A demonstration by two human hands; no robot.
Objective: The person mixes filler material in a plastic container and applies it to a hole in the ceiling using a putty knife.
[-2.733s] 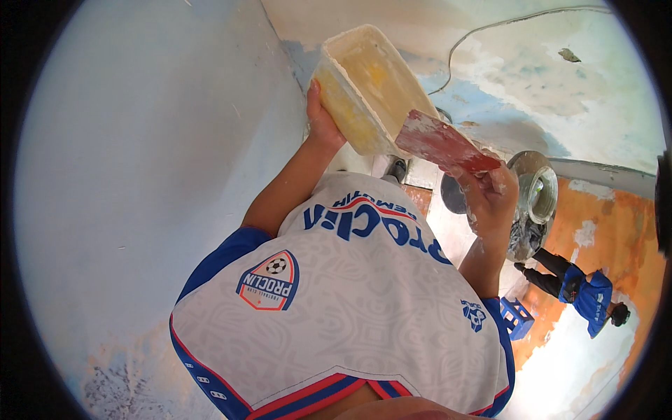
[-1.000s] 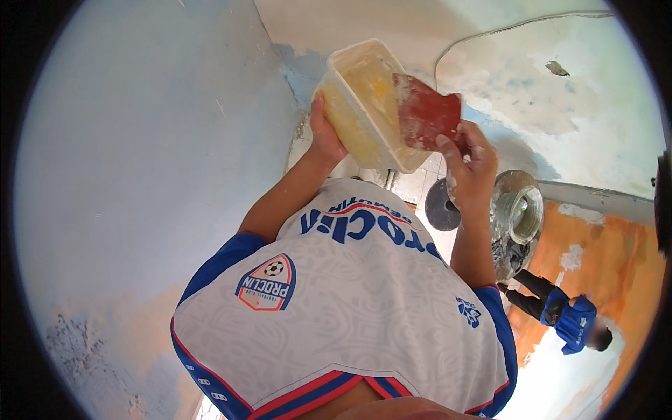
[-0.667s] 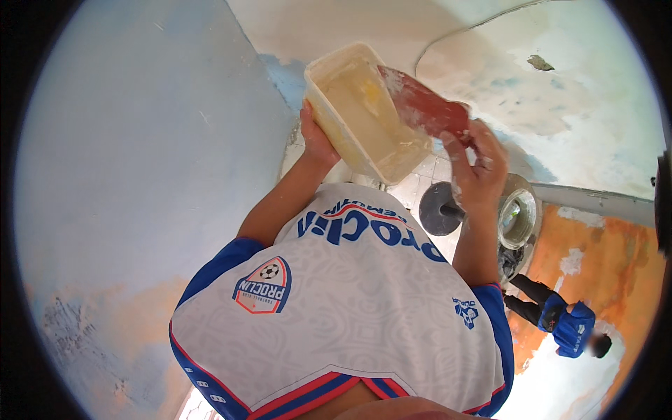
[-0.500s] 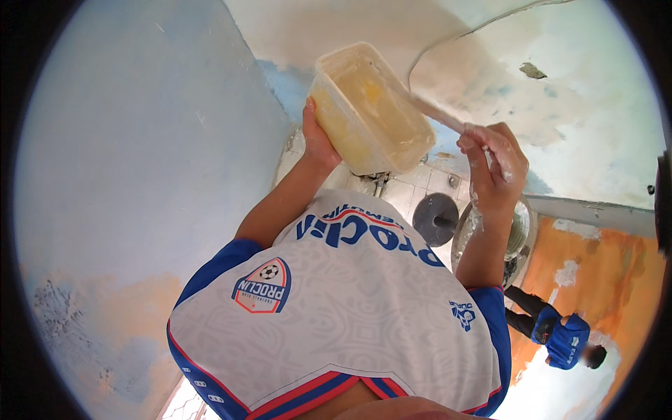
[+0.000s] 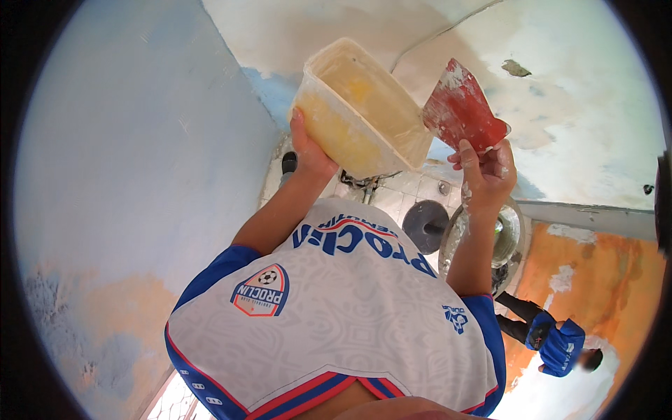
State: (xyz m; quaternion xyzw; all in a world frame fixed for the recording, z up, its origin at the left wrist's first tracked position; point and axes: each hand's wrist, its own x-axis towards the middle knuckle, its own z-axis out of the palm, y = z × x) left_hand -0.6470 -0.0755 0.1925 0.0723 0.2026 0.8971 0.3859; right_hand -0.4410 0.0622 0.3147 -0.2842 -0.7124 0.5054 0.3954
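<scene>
My left hand (image 5: 313,148) grips a translucent plastic tub (image 5: 336,136) by its side, holding it tilted in front of the wall. Pale, yellowish smears coat the tub's walls. In my right hand (image 5: 490,175) is a red putty spreader (image 5: 462,105), pinched at its narrow end, with the broad blade pointing up. White putty streaks its face, and one edge is close to the tub's rim; whether they touch I cannot tell. White residue also marks my right fingers and wrist.
Ahead is a patchy wall (image 5: 560,112) with a chipped spot and a thin cable. Below lie a dark round object (image 5: 423,224) and a putty-smeared bucket (image 5: 519,234) on tiles. A person in blue (image 5: 556,343) stands by the orange wall; a dark shoe (image 5: 289,162) shows at left.
The spreader has turned from edge-on to show its broad red face, its blade swinging upward. The tub has shifted slightly left. A dark shoe has come into view beside my left forearm.
</scene>
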